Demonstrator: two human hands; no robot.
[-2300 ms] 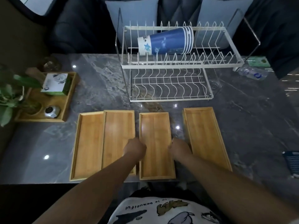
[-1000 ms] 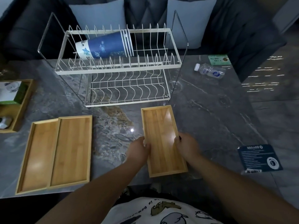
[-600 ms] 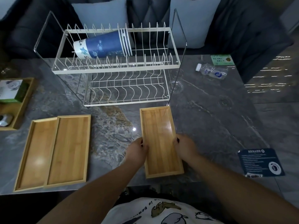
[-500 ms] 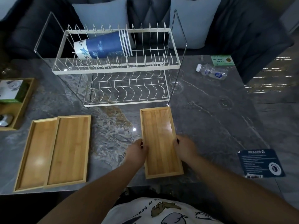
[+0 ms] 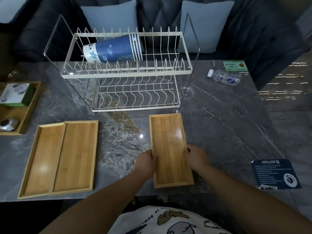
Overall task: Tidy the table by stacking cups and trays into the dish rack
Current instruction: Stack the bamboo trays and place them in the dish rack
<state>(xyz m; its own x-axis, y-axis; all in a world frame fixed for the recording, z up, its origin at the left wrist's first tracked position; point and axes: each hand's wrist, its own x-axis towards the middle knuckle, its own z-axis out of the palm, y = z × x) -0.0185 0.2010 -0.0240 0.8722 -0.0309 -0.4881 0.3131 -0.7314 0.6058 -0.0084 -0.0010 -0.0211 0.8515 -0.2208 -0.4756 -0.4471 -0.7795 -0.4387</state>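
Held tray: bamboo, long and shallow, centre right of the frame, far end pointing at the dish rack just above it; probably lined up this way so it can slide lengthwise onto the lower tier. It may be a stack of trays, though the edge does not show that clearly. Left hand: at the tray's left long edge, fingers curled round the rim, forearm running in from the lower centre. Right hand: mirrored on the right long edge, fingers likewise wrapped on the rim, thumb up on the lip. The even two-sided hold would keep a long tray level. Whether the tray rests on the table or is lifted just clear of it cannot be told. Two more trays: lower left, side by side and overlapping, untouched, not yet racked. Cups: blue paper, nested, lying on their side in the upper tier, mouths to the right; that part looks finished. Other items: a plastic bottle lying upper right, a dark card at the right edge, a wooden box at far left.
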